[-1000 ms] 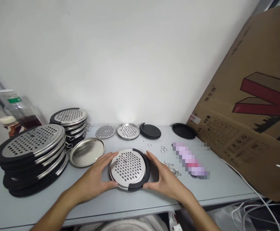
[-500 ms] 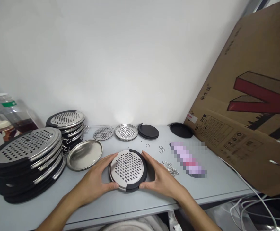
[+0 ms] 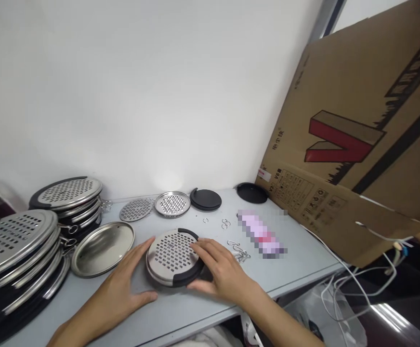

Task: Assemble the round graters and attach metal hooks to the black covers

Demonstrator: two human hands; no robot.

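Observation:
A round metal grater [image 3: 174, 255] with a perforated face and a black rim along its right side rests on the table in front of me. My right hand [image 3: 217, 270] grips its black rim, fingers over the top and thumb at the near edge. On the other side, my left hand [image 3: 123, 284] curves around the grater with thumb and fingers spread, apparently just off it. A shallow metal lid [image 3: 103, 248] lies to the left of the grater. Several small metal rings [image 3: 225, 224] and wire clips [image 3: 239, 251] lie to the right.
Two stacks of similar graters [image 3: 18, 241] stand at the left. Along the wall lie loose perforated discs [image 3: 137, 209], black round covers [image 3: 206, 198] and a black tray [image 3: 252, 193]. A blurred purple item [image 3: 260, 233] and a large cardboard box [image 3: 340, 193] with white cables are at right.
My left hand has come off the grater's left edge. My right fingers have moved onto the top of its black rim. The view has swung to the right.

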